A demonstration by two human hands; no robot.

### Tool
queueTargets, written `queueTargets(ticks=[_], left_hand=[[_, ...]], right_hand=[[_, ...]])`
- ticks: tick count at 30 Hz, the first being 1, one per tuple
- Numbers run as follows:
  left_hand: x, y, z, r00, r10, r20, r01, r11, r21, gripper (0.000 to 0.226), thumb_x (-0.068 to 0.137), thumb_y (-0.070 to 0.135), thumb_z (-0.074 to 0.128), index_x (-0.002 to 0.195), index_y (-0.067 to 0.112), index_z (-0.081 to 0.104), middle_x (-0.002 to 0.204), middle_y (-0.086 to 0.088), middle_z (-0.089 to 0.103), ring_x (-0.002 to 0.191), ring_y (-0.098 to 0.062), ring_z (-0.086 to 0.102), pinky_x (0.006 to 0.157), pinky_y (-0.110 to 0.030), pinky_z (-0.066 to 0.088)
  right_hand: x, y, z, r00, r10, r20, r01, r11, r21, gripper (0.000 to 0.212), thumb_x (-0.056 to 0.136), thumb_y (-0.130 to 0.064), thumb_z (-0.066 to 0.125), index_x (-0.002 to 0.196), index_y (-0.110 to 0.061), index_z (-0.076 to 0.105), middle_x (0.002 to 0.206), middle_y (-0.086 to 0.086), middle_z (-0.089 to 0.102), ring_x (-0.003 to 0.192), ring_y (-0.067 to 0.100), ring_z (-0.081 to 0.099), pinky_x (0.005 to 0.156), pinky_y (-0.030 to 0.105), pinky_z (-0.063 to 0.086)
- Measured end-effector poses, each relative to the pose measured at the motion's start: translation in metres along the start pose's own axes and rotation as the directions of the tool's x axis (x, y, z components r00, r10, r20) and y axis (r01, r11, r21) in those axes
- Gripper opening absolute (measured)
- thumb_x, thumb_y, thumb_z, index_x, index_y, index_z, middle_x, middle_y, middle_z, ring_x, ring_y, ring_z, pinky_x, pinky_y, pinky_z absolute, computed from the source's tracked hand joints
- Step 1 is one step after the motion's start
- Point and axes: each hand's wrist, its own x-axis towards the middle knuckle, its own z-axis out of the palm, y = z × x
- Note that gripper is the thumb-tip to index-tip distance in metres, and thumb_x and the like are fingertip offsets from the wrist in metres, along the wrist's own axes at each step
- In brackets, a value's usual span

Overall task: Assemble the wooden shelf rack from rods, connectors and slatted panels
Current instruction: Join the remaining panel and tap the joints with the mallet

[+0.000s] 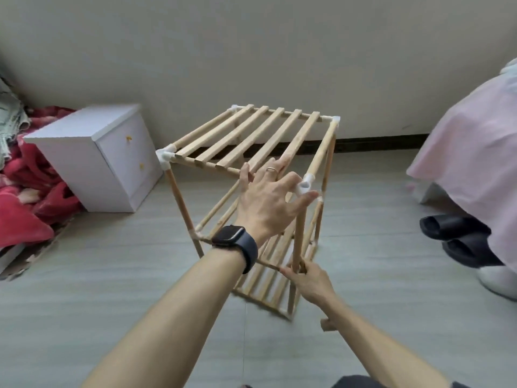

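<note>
Pale wood fills the right hand: its fingers curl round the foot of an upright rod, low on the near right corner of the rack. Above it the left hand reaches in palm down, wearing a dark watch on the wrist and a ring on one finger. Its thumb and forefinger close on the white connector at the top of that same rod, while the other fingers lie spread across the near edge of the top slatted panel. A lower slatted panel sits near the bottom of the frame, partly hidden behind the left forearm.

The rack stands upright on a pale grey floor, a little out from a plain off-white wall with a dark skirting strip along its base.

To the left, a white cabinet with two small yellow knobs sits near the rack, with a red blanket heaped beside it. To the right hangs pink cloth, with black slippers at its lower edge, well apart from the rack.
</note>
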Motion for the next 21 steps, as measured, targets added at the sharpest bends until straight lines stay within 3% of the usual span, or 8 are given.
queueTargets(ticks=[4,6,8,11,14,17,19,21], left_hand=[[-0.001,-0.002,0.005,0.999,0.012,-0.031,-0.013,1.000,-0.008,0.050,0.087,0.083,0.025,0.103,0.048,0.055,0.162,0.011,0.021,0.151,-0.013,0.015,0.117,-0.045,-0.022],[-0.001,-0.002,0.007,0.999,0.013,-0.039,-0.013,1.000,0.009,0.052,0.086,0.084,0.023,0.104,0.048,0.054,0.161,0.012,0.019,0.151,-0.012,0.013,0.115,-0.042,-0.025],[-0.001,-0.002,0.008,0.999,0.009,-0.045,-0.008,1.000,0.019,0.054,0.085,0.086,0.020,0.105,0.048,0.053,0.159,0.013,0.017,0.150,-0.012,0.013,0.113,-0.040,-0.028],[-0.002,-0.002,0.007,0.999,0.013,-0.038,-0.012,1.000,0.015,0.059,0.082,0.088,0.017,0.107,0.048,0.053,0.158,0.013,0.017,0.150,-0.012,0.013,0.115,-0.042,-0.027],[-0.003,-0.004,0.004,0.999,0.034,-0.027,-0.033,0.999,0.015,0.050,0.085,0.085,0.031,0.114,0.050,0.050,0.159,0.012,0.018,0.150,-0.014,0.016,0.120,-0.045,-0.018],[-0.003,-0.009,-0.005,0.997,0.078,-0.029,-0.079,0.996,-0.033,0.061,0.085,0.080,0.042,0.138,0.051,0.035,0.158,0.009,0.025,0.146,-0.016,0.027,0.123,-0.047,-0.001],[-0.005,-0.018,-0.013,0.993,0.104,-0.047,-0.106,0.993,-0.042,0.074,0.086,0.077,0.045,0.149,0.044,0.026,0.156,0.005,0.032,0.143,-0.018,0.033,0.122,-0.046,0.011],[-0.008,-0.030,-0.019,0.994,0.094,-0.055,-0.093,0.995,0.026,0.073,0.089,0.076,0.041,0.151,0.043,0.025,0.155,0.004,0.037,0.145,-0.020,0.031,0.122,-0.046,0.013]], right_hand=[[-0.008,-0.003,-0.015,0.998,-0.067,-0.016,0.065,0.994,-0.089,0.036,0.084,-0.066,0.066,0.098,-0.034,0.059,0.097,-0.016,0.065,0.091,0.005,0.061,0.070,0.025,0.046],[-0.016,-0.007,-0.035,0.982,-0.091,-0.167,0.084,0.995,-0.046,0.023,0.091,-0.049,0.062,0.093,-0.026,0.059,0.095,-0.004,0.065,0.089,0.019,0.061,0.068,0.029,0.043],[-0.026,-0.017,-0.068,0.937,-0.087,-0.338,0.127,0.987,0.098,0.030,0.102,-0.041,0.049,0.084,-0.023,0.064,0.086,-0.001,0.067,0.084,0.021,0.063,0.065,0.028,0.042],[-0.049,-0.049,-0.130,0.861,-0.145,-0.488,0.210,0.974,0.081,0.044,0.105,-0.058,0.033,0.093,-0.033,0.068,0.096,-0.008,0.062,0.090,0.002,0.059,0.072,0.021,0.041],[-0.076,-0.087,-0.182,0.804,-0.232,-0.547,0.335,0.937,0.095,0.051,0.098,-0.073,0.028,0.098,-0.037,0.064,0.079,-0.009,0.061,0.072,0.010,0.064,0.067,0.028,0.051],[-0.097,-0.118,-0.218,0.847,-0.262,-0.462,0.480,0.750,0.455,0.039,0.101,-0.055,0.049,0.098,-0.021,0.067,0.072,-0.004,0.065,0.063,0.015,0.065,0.063,0.034,0.056],[-0.109,-0.132,-0.232,0.903,-0.351,-0.249,0.424,0.624,0.657,0.024,0.089,-0.041,0.068,0.100,-0.019,0.074,0.088,0.001,0.069,0.074,0.019,0.070,0.070,0.033,0.058],[-0.117,-0.141,-0.236,0.896,-0.438,-0.075,0.359,0.614,0.703,0.035,0.074,-0.036,0.078,0.105,-0.020,0.077,0.094,-0.001,0.069,0.082,0.019,0.070,0.077,0.032,0.059]])
